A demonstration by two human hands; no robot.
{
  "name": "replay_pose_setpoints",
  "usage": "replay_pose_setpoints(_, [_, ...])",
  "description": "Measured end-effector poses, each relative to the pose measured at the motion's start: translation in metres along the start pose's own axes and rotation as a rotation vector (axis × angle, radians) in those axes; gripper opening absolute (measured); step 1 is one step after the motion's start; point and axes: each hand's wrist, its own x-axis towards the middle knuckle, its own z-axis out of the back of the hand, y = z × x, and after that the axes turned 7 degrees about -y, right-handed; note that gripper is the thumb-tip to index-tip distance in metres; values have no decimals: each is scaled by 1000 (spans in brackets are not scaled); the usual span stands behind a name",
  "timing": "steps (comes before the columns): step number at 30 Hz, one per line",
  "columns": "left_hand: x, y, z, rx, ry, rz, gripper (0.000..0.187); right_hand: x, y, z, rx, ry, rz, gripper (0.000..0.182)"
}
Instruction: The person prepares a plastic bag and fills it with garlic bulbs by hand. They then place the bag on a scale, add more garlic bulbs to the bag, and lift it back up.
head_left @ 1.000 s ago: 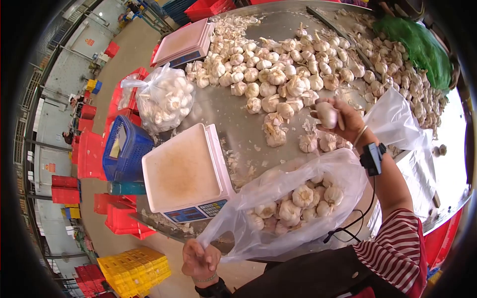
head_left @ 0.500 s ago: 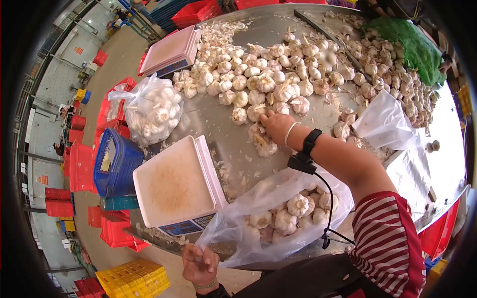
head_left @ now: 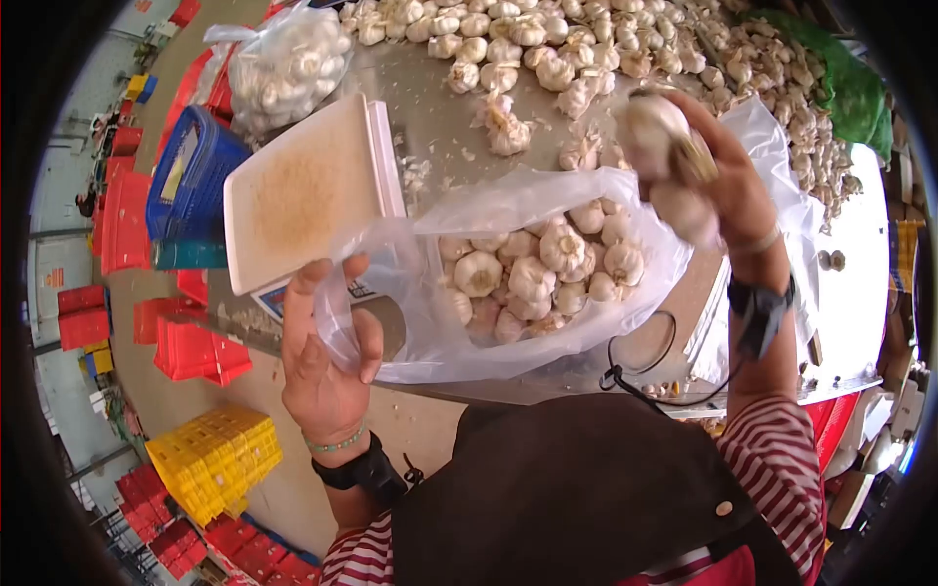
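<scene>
A clear plastic bag [head_left: 459, 356] lies open at the table's front edge, with several garlic bulbs [head_left: 532, 278] inside. The fingers of my left hand [head_left: 327, 361] are curled on the bag's left handle, beside the scale. Above the right rim of the bag, my right hand [head_left: 728, 176] is wrapped round garlic bulbs [head_left: 657, 137], slightly blurred. Loose bulbs [head_left: 508, 127] lie on the metal table beyond the bag, in front of a large garlic pile [head_left: 586, 29].
A white scale [head_left: 303, 186] stands left of the bag, with a blue basket [head_left: 186, 181] and a filled garlic bag [head_left: 288, 73] behind it. A green net [head_left: 850, 83] is at the back right. Yellow crates [head_left: 210, 459] stand on the floor.
The view has tilted down. My right hand has come back from the pile to the bag's right side with bulbs in it. My left hand has moved up along the bag's left side.
</scene>
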Motion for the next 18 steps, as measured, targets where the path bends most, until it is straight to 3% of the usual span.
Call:
replay_pose_setpoints(2, [-2,-5,-8,22,18,-27,69,-18,-11,-21,157,178,13,59])
replay_pose_setpoints(4, [-3,-12,-14,36,49,-57,69,-22,-23,-40,70,330,32,55])
replay_pose_setpoints(7, [-11,-27,-20,-6,182,-113,70,-15,-55,-72,-375,233,38,52])
replay_pose_setpoints(8, [-14,-28,-20,1,182,-114,70,-12,-59,-80,-654,214,36,51])
replay_pose_setpoints(10, [-18,-28,-22,-28,236,-124,71,-13,-79,-85,-1140,180,318,46])
replay_pose_setpoints(13, [-26,-24,-13,34,151,-125,73,-5,-83,-54,-1161,124,355,44])
replay_pose_setpoints(14, [-28,-21,-9,16,172,-111,73,-6,-85,-39,-1180,104,339,44])
replay_pose_setpoints(16, [-30,-17,2,-43,173,-113,72,-15,-85,-5,-1524,-85,160,38])
replay_pose_setpoints(17, [-28,-16,7,-61,192,-106,72,-25,-80,9,-1484,-80,-56,42])
replay_pose_setpoints(18, [-27,-15,11,-104,213,-69,71,-38,-82,24,-1497,-95,-68,42])
